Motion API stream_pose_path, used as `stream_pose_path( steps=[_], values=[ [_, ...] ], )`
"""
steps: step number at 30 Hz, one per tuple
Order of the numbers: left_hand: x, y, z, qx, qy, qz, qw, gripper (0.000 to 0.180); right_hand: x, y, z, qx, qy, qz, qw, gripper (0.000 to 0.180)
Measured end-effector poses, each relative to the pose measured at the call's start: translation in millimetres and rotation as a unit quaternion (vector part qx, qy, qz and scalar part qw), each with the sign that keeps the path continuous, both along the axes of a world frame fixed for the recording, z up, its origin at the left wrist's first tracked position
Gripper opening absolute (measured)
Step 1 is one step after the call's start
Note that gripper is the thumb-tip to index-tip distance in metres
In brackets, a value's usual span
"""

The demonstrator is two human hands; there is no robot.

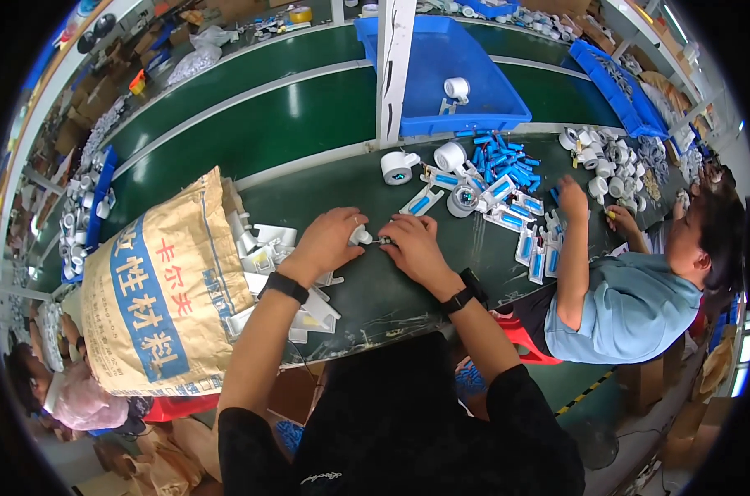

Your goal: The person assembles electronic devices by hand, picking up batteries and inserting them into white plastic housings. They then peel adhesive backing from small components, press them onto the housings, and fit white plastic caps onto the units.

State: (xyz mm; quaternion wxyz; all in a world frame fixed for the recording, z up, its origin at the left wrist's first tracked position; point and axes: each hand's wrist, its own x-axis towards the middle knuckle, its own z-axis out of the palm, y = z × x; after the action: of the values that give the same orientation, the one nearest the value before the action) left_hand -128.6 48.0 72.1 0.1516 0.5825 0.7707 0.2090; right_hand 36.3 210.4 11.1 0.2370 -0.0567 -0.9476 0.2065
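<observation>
Close together over the dark green bench, my two hands work on small parts. My left hand (328,241) is closed on a small white plastic part (361,236). Facing it, my right hand (418,249) pinches a small dark piece (385,240), whose kind is too small to make out. The two parts nearly meet or touch; I cannot tell which. Left of my left hand, white plastic housings (273,235) spill from a large brown paper sack (156,289). Beyond my right hand lie white holders with blue battery cells (422,202) and a round white housing (398,168).
A heap of loose blue cells (505,161) lies at the far right. Behind it stands a blue tray (466,124) beside a white post (394,74). At right, a co-worker (631,306) in a blue-green shirt reaches toward white round parts (610,169). Another person (85,397) is at far left.
</observation>
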Motion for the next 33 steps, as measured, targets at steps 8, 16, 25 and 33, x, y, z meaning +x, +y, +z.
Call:
stream_pose_path(
  steps=[8, 16, 25, 33],
  values=[
    [-24, 4, 11, -0.04, -0.009, -0.061, 0.997, 0.056, -2, 6, 4, -0.173, -0.021, 0.035, 0.984, 0.026],
    [-37, 133, 30, 0.167, 0.106, -0.076, 0.977, 0.045, 5, -2, -1, -0.143, 0.071, 0.033, 0.987, 0.018],
    [-48, 205, -12, -0.053, 0.215, -0.137, 0.966, 0.02, 6, -10, 1, -0.149, 0.078, 0.031, 0.985, 0.018],
    [-54, 178, 24, -0.097, -0.011, -0.117, 0.988, 0.022, 7, -5, 4, -0.171, 0.07, 0.019, 0.983, 0.016]
  ],
)
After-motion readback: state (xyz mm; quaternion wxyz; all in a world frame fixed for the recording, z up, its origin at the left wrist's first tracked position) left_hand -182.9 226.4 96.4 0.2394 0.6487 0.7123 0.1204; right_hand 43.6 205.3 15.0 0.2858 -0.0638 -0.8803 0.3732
